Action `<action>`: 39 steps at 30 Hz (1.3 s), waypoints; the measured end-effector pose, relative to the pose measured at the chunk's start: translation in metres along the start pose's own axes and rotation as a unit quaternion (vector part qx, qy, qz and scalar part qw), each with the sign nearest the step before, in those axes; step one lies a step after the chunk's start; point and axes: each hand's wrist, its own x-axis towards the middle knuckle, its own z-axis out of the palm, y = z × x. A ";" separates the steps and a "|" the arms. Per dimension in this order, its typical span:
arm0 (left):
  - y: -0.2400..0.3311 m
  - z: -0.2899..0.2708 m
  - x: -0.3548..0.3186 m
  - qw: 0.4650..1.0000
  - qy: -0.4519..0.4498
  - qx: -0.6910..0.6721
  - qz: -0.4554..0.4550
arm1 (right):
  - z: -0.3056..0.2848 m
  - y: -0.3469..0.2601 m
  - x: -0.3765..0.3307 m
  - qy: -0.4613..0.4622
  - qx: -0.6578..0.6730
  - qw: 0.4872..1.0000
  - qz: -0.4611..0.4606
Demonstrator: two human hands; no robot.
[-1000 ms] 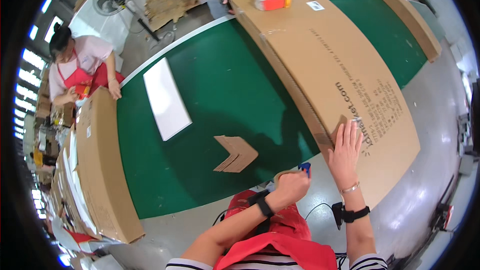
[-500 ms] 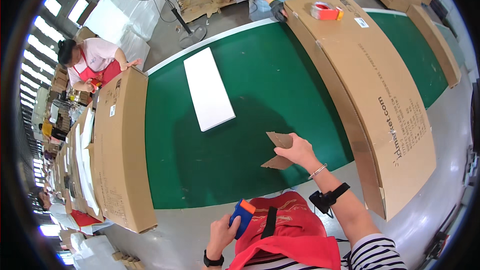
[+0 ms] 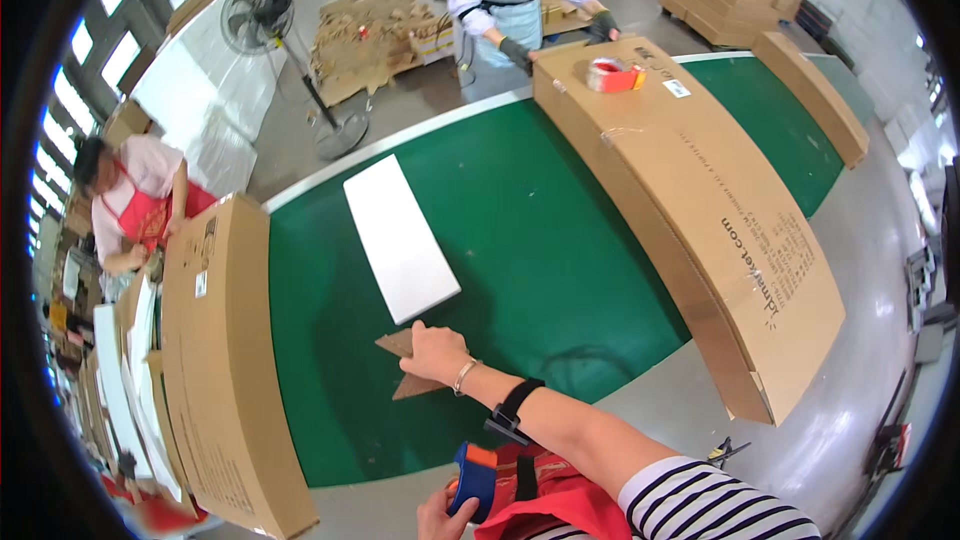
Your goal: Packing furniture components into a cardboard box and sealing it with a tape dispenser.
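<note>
My right hand (image 3: 437, 353) is closed on a folded piece of brown cardboard (image 3: 398, 343), its torn-looking ends sticking out to the left. It is over the green conveyor belt (image 3: 540, 240), close to the near end of a white rectangular panel (image 3: 400, 240) lying flat there. At the lower edge, in front of my red apron, my left hand (image 3: 445, 517) grips a blue-and-orange tape dispenser (image 3: 476, 485). Part of that hand is cut off by the frame.
Long cardboard boxes flank the panel: one at left (image 3: 215, 360), one at right (image 3: 690, 220) with a red tape dispenser (image 3: 614, 75) on top. A co-worker's gloved hands (image 3: 517, 55) touch the right box's far end. Another person (image 3: 140, 195) stands beyond the left box. A fan (image 3: 300, 70) stands behind.
My right hand has moved left with the cardboard, toward the panel's near end. My left hand still holds the dispenser. The view has shifted, and the person at left has drawn a hand off the box.
</note>
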 end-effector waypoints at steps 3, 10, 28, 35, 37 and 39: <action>-0.005 -0.014 0.020 0.990 -0.079 0.120 0.015 | -0.018 0.023 -0.011 -0.016 0.042 0.999 -0.001; 0.094 0.010 0.080 0.948 -0.202 -0.239 -0.053 | -0.146 0.199 -0.091 0.435 -0.065 0.898 0.029; 0.334 0.331 0.311 0.870 -0.444 -0.093 0.193 | -0.236 0.342 -0.169 0.349 -0.237 0.856 0.300; 0.311 0.333 0.330 0.903 -0.369 0.009 0.218 | -0.234 0.339 -0.162 0.345 -0.241 0.858 0.295; 0.290 0.299 0.324 0.900 -0.379 -0.004 0.217 | -0.234 0.344 -0.165 0.349 -0.241 0.855 0.299; 0.267 0.252 0.311 0.911 -0.374 -0.061 0.160 | -0.234 0.346 -0.169 0.340 -0.249 0.850 0.317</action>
